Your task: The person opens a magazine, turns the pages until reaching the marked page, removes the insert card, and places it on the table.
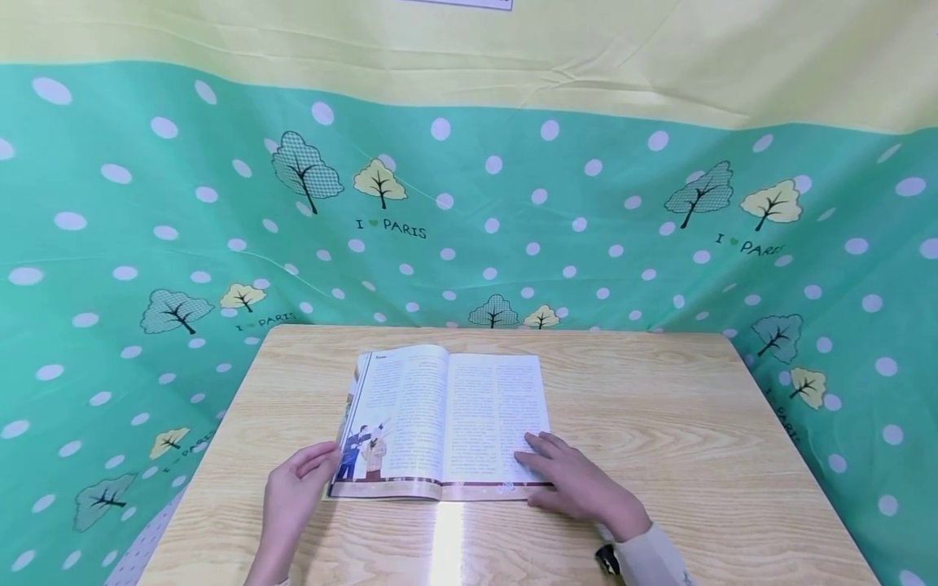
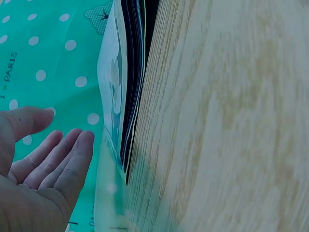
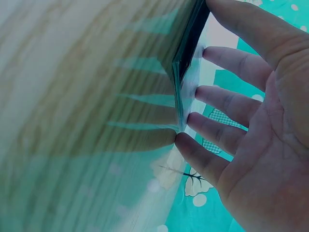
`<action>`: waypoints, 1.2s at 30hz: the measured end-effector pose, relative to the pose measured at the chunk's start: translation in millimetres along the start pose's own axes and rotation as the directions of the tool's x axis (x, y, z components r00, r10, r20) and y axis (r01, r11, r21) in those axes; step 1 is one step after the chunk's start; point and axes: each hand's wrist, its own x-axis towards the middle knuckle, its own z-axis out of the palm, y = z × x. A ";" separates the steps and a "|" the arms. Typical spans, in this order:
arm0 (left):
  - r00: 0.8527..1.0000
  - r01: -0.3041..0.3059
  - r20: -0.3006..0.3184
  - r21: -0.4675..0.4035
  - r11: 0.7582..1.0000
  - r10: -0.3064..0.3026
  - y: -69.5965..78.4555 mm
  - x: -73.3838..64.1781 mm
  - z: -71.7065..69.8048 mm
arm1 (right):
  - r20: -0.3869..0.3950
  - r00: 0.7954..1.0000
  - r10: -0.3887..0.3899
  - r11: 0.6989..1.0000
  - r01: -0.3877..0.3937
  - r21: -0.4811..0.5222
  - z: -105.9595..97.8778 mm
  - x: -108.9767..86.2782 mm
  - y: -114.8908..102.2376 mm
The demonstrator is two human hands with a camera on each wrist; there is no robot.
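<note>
An open magazine (image 1: 469, 423) lies on the wooden table, with print on both pages and two drawn figures at the lower left. My left hand (image 1: 296, 484) is beside its left edge, fingers loosely bent. In the left wrist view a small gap separates that hand (image 2: 48, 169) from the layered page edges (image 2: 133, 87), and nothing is in its grasp. With fingers spread, my right hand (image 1: 579, 480) rests its fingertips on the lower right page. The right wrist view shows the fingertips of this hand (image 3: 256, 116) along the magazine's edge (image 3: 177, 92).
The wooden table (image 1: 659, 423) extends around the magazine, with a bright reflection in front of it. A green dotted curtain (image 1: 491, 212) with printed trees hangs behind the table and at both sides. A dark object (image 1: 607, 559) shows at the right wrist by the sleeve (image 1: 652, 557).
</note>
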 end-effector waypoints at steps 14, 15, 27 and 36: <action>0.999 -0.011 0.031 -0.003 1.000 0.011 6.6 1.5 7.7 | 0.005 1.000 -0.024 1.000 0.024 0.004 -1.9 0.0 1.3; 0.999 -0.014 0.034 -0.008 1.000 0.014 7.0 1.7 8.4 | 0.002 1.000 -0.027 1.000 0.027 0.009 -2.3 -0.2 1.1; 0.997 -0.040 0.058 -0.100 0.994 0.046 12.9 1.3 15.5 | -0.196 0.976 0.095 0.995 -0.095 0.011 -6.2 1.3 -0.2; 0.993 -0.059 0.092 -0.141 0.988 0.072 16.5 0.5 25.8 | -0.388 0.894 0.225 0.969 -0.249 -0.011 -7.0 4.7 2.1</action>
